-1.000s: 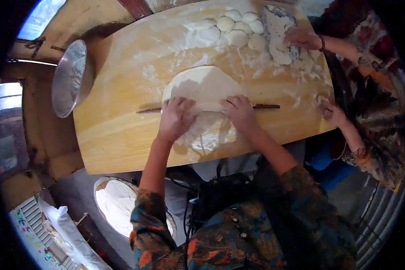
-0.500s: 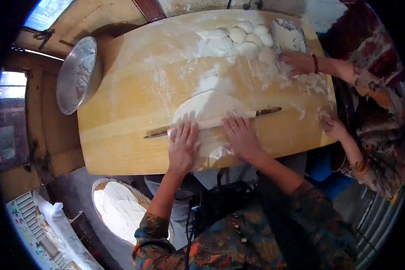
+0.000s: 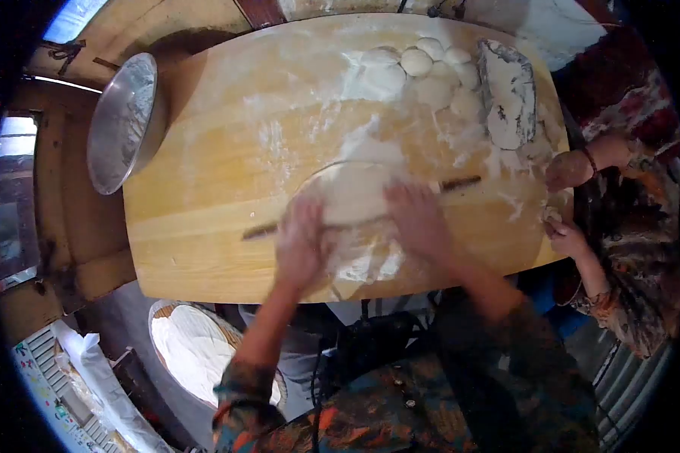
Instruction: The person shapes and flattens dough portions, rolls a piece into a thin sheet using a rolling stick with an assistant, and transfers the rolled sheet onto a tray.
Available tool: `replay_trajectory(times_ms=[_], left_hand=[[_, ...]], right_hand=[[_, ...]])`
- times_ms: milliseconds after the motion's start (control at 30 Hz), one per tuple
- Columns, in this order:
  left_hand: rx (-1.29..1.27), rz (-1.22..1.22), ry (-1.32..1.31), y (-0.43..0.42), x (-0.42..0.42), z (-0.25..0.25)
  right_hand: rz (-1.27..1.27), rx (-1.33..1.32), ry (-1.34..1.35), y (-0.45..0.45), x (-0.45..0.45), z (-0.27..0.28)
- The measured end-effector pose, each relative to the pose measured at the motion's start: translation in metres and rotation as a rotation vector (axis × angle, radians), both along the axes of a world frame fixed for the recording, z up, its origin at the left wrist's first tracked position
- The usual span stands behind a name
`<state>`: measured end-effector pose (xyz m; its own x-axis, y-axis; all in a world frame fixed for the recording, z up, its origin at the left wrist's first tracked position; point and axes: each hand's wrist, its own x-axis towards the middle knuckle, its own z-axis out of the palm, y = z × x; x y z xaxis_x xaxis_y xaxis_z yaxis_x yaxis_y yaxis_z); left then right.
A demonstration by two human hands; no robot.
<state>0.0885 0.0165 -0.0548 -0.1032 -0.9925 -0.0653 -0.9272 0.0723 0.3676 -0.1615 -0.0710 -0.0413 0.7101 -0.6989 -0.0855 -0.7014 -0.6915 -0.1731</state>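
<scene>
A round sheet of dough (image 3: pixel 355 185) lies on the floured wooden board, partly wrapped over a thin dark rolling pin (image 3: pixel 461 183) whose two ends stick out. On the pin's left part rests my left hand (image 3: pixel 302 238), fingers stretched forward and blurred. My right hand (image 3: pixel 419 215) lies across its right part, also blurred, with fingers extended. Between my hands the dough hides the middle of the pin. Loose white flour (image 3: pixel 370 264) is scattered just in front of me.
Several dough rounds (image 3: pixel 415 63) and a floury tray (image 3: pixel 508 94) are at the back right. A metal bowl (image 3: pixel 125 124) stands left. At the right edge are a co-worker's hands (image 3: pixel 569 171), one pinching a small piece. Below left, a basket (image 3: pixel 153 321) holds white sheets.
Since the last frame the dough sheet shows more beyond my hands, which have blurred. The co-worker's upper hand has left the tray and come down near their other hand.
</scene>
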Motion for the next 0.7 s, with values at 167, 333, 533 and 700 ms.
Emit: replay_trajectory(times_ms=[167,333,533,700], left_hand=[[-0.401,0.297,-0.168,-0.157,0.069,0.030],[-0.268,0.226,-0.186,-0.147,0.108,-0.001],[-0.228,0.265,-0.249,-0.113,0.097,0.008],[-0.237,0.233,-0.209,-0.043,0.099,0.001]], right_hand=[[-0.273,-0.210,-0.369,-0.161,0.046,0.018],[-0.216,-0.103,-0.142,-0.164,0.007,0.012],[-0.153,-0.318,-0.093,-0.130,-0.007,-0.006],[-0.222,-0.262,-0.077,-0.074,-0.030,-0.011]])
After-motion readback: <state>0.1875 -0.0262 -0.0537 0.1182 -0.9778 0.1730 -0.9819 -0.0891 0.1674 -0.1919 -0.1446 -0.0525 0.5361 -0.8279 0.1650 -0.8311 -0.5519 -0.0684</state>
